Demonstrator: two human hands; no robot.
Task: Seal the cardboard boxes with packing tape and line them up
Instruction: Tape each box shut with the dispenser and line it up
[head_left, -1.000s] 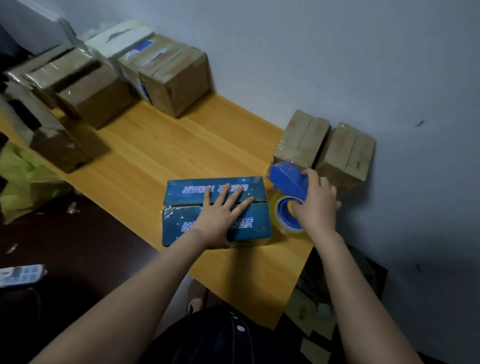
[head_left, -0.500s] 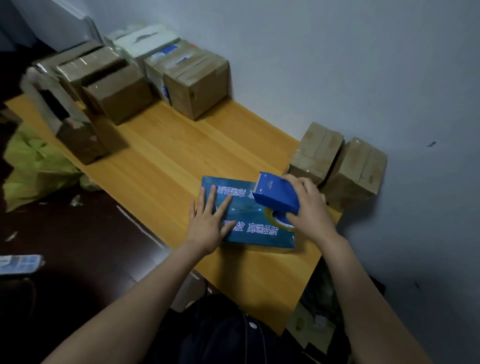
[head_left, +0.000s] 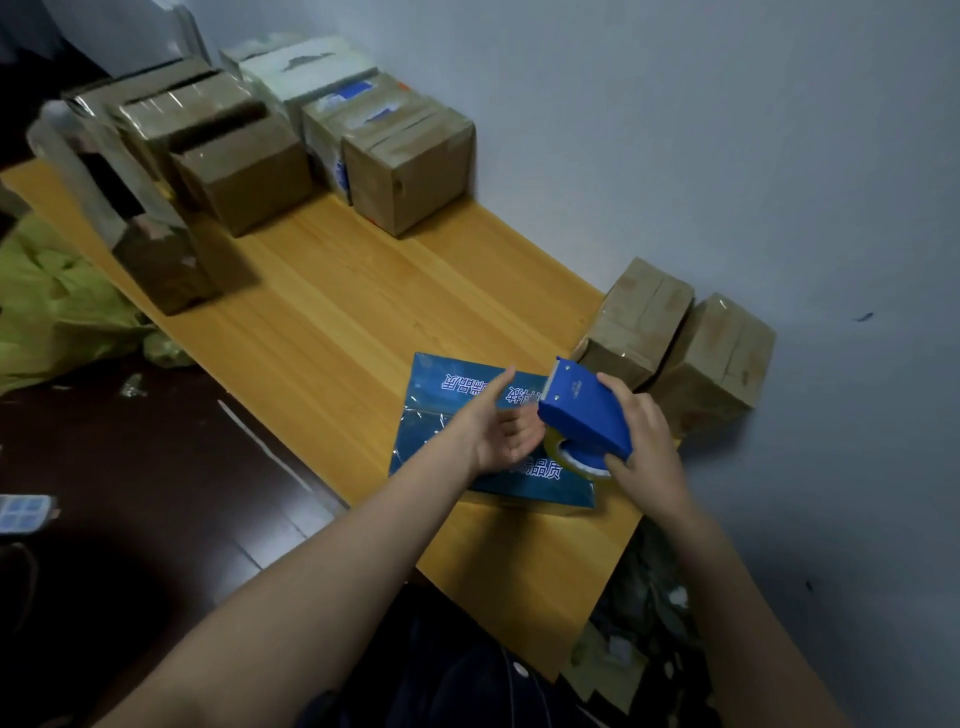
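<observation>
Box (head_left: 431, 400) unpinned: left grip (head_left: 501, 436), fingers loose, now lifted toward dispenser (head_left: 587, 415) clasped in right grip (head_left: 644, 441); tape pull likely next.

We're looking at a plain, pale bluish-grey wall (head_left: 675, 130) with a light wooden table (head_left: 363, 322) sitting right up against it. Dark glossy plank floor (head_left: 156, 467) on our left, crumpled green bag (head_left: 57, 312) lying there. Lighting's pretty dim and cool.
</observation>
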